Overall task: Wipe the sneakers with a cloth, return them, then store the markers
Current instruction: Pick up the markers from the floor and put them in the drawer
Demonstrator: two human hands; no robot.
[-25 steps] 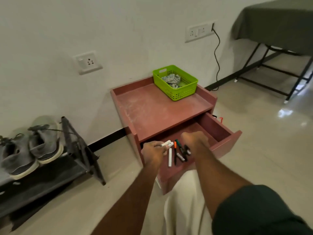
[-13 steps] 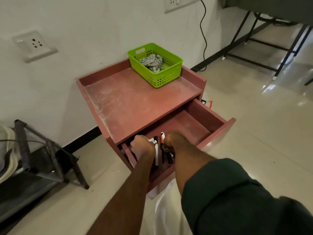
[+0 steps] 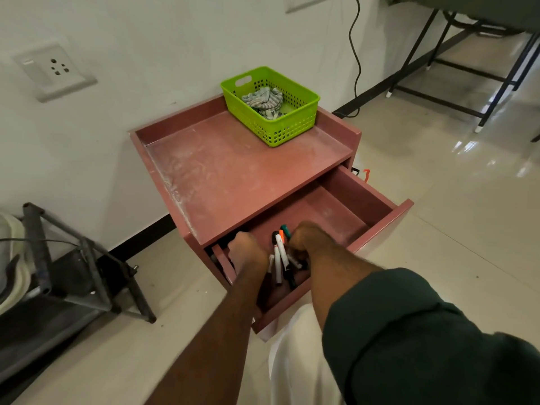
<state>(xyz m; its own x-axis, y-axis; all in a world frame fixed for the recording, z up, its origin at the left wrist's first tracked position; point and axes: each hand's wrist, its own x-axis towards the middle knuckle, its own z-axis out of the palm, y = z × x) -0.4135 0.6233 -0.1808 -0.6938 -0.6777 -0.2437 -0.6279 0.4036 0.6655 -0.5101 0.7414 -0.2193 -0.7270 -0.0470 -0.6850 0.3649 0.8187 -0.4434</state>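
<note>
Left hand: the left hand (image 3: 244,248) is down inside the open drawer (image 3: 377,213), at its left end, knuckles up and fingers curled under; whether it grasps anything, I cannot tell.
Right hand: the right hand (image 3: 306,239) is in the drawer too, just right of the other, fingers curled down over the marker pile; a marker or two sits right under the fingers, but a real grasp I cannot tell from here.
Markers: the markers (image 3: 282,260) lie in a loose bunch on the drawer floor between the two hands: white barrels, black caps, one orange cap, one green cap poking out by the right knuckles.
Drawer: pulled well out of the reddish-brown cabinet (image 3: 233,168), its right half bare.
Basket: a green plastic basket (image 3: 287,128) stands on the cabinet's back right corner, with a crumpled striped cloth (image 3: 264,100) inside it.
Shoe rack: a dark metal shoe rack (image 3: 73,273) stands at the left, well apart from the cabinet; a pale sole edge shows at the frame's border.
Wall: a wall socket (image 3: 54,70) sits above the rack.
</note>
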